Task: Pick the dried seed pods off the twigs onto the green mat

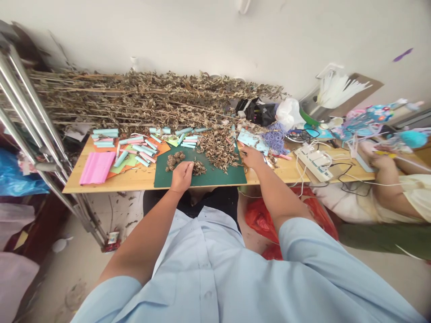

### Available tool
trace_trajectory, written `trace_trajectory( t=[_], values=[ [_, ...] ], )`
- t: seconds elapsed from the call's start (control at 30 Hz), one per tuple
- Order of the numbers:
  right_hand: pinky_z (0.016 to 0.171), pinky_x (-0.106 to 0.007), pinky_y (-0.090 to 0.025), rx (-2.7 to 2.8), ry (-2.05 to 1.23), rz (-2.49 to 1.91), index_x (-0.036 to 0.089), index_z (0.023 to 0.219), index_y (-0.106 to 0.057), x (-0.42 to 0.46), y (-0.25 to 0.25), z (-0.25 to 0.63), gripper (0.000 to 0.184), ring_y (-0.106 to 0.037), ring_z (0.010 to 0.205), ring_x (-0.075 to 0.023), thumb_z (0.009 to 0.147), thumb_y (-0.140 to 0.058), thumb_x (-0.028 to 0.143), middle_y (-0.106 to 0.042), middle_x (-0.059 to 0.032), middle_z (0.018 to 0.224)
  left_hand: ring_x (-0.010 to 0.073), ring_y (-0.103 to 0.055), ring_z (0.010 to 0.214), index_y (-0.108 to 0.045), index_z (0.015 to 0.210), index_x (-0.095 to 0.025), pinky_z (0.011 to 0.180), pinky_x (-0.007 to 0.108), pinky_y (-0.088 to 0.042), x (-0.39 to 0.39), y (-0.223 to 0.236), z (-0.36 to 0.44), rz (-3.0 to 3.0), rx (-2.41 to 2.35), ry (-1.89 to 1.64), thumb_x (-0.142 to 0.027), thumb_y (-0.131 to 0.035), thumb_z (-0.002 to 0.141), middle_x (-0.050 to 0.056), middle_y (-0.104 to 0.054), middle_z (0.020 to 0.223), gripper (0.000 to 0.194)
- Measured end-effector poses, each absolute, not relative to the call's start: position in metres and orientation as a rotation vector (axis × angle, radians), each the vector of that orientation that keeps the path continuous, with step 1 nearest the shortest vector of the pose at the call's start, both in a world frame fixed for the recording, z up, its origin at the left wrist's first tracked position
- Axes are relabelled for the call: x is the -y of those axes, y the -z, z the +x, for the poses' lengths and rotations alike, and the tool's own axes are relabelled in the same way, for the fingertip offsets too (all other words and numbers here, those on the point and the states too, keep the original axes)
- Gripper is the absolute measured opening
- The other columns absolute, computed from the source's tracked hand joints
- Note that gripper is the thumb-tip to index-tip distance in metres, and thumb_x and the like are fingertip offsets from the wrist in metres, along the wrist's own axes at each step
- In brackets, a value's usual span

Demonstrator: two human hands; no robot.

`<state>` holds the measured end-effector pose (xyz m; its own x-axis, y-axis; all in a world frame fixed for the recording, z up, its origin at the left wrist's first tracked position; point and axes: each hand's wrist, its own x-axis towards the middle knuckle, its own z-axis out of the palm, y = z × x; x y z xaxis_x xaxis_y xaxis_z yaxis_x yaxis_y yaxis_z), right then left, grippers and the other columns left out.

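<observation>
My left hand [182, 176] is closed in a fist at the front of the green cutting mat [215, 180]. A small clump of dried leaves [199, 168] pokes out beside its thumb, seemingly in its grip. Behind that hand sit several brownish crumpled balls [175, 160]. At the mat's right edge my right hand [253, 158] rests with curled fingers; what they hold, if anything, is too small to make out. Between the hands, toward the back, spreads a heap of loose dried leaves [218, 151].
Blue and pink paper rolls [144, 150] and pink sheets [97, 168] lie left. Long dried stalks [134, 98] line the back wall. To the right are purple yarn [274, 138], a power strip [313, 162] with cables, and another person's hand [384, 163]. Metal poles [43, 130] stand left.
</observation>
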<state>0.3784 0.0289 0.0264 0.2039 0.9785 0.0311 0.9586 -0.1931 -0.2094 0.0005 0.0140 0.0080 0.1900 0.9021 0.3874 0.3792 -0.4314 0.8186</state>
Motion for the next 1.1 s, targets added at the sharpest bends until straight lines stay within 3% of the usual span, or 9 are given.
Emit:
trace_trajectory(
  t=[0.13, 0.33, 0.6, 0.77, 0.9, 1.0, 1.1],
  values=[
    [0.095, -0.039, -0.050, 1.794, -0.252, -2.330, 0.027, 0.124, -0.070, -0.031, -0.027, 0.382, 0.045, -0.066, 0.108, -0.0301, 0.082, -0.056, 0.019, -0.072, -0.0068, 0.122, 0.0214, -0.067, 0.100, -0.072, 0.102, -0.019, 0.094, 0.035, -0.052, -0.014, -0.007, 0.000, 1.898, -1.188, -1.210, -0.042, -0.044, 0.102, 0.008, -0.073, 0.103, 0.037],
    [0.099, -0.040, -0.050, 1.786, -0.266, -2.310, 0.025, 0.129, -0.068, -0.031, -0.030, 0.383, 0.047, -0.065, 0.112, -0.0301, 0.084, -0.054, 0.019, -0.069, -0.0078, 0.128, 0.0218, -0.068, 0.100, -0.072, 0.102, -0.019, 0.094, 0.035, -0.052, -0.014, -0.006, 0.000, 1.887, -1.179, -1.216, -0.042, -0.045, 0.101, 0.009, -0.073, 0.103, 0.036],
    [0.102, -0.041, -0.050, 1.888, -0.130, -2.173, 0.024, 0.112, -0.075, -0.029, -0.020, 0.372, 0.040, -0.065, 0.113, -0.0287, 0.077, -0.060, 0.012, -0.073, -0.0066, 0.120, 0.0213, -0.068, 0.099, -0.072, 0.101, -0.019, 0.092, 0.034, -0.052, -0.013, -0.008, 0.000, 1.879, -1.185, -1.224, -0.043, -0.044, 0.101, 0.009, -0.073, 0.102, 0.037],
    [0.096, -0.042, -0.054, 1.659, -0.419, -2.024, 0.020, 0.109, -0.076, -0.033, -0.019, 0.369, 0.033, -0.070, 0.098, -0.0245, 0.077, -0.064, 0.018, -0.077, -0.0067, 0.105, 0.0211, -0.067, 0.098, -0.073, 0.100, -0.019, 0.092, 0.034, -0.051, -0.013, -0.009, 0.000, 1.880, -1.177, -1.226, -0.042, -0.045, 0.101, 0.008, -0.073, 0.101, 0.035],
    [0.090, -0.039, -0.057, 1.509, -0.698, -1.784, 0.019, 0.121, -0.070, -0.031, -0.029, 0.372, 0.043, -0.070, 0.095, -0.0209, 0.078, -0.068, 0.027, -0.075, -0.0086, 0.115, 0.0214, -0.067, 0.098, -0.073, 0.101, -0.019, 0.092, 0.035, -0.051, -0.013, -0.009, 0.001, 1.873, -1.186, -1.219, -0.042, -0.045, 0.101, 0.008, -0.073, 0.101, 0.036],
    [0.093, -0.040, -0.055, 1.516, -0.588, -1.945, 0.018, 0.119, -0.072, -0.022, -0.034, 0.384, 0.042, -0.070, 0.099, -0.0233, 0.078, -0.069, 0.029, -0.074, -0.0098, 0.115, 0.0218, -0.067, 0.099, -0.073, 0.101, -0.019, 0.093, 0.035, -0.051, -0.013, -0.010, 0.001, 1.865, -1.194, -1.207, -0.043, -0.045, 0.101, 0.009, -0.073, 0.102, 0.037],
    [0.094, -0.041, -0.053, 1.741, -0.576, -2.159, 0.020, 0.121, -0.071, -0.008, -0.036, 0.392, 0.056, -0.070, 0.099, -0.0268, 0.067, -0.081, 0.033, -0.074, -0.0089, 0.116, 0.0219, -0.067, 0.099, -0.072, 0.100, -0.019, 0.093, 0.035, -0.051, -0.013, -0.011, 0.001, 1.869, -1.196, -1.193, -0.043, -0.044, 0.101, 0.009, -0.073, 0.102, 0.037]
  ],
)
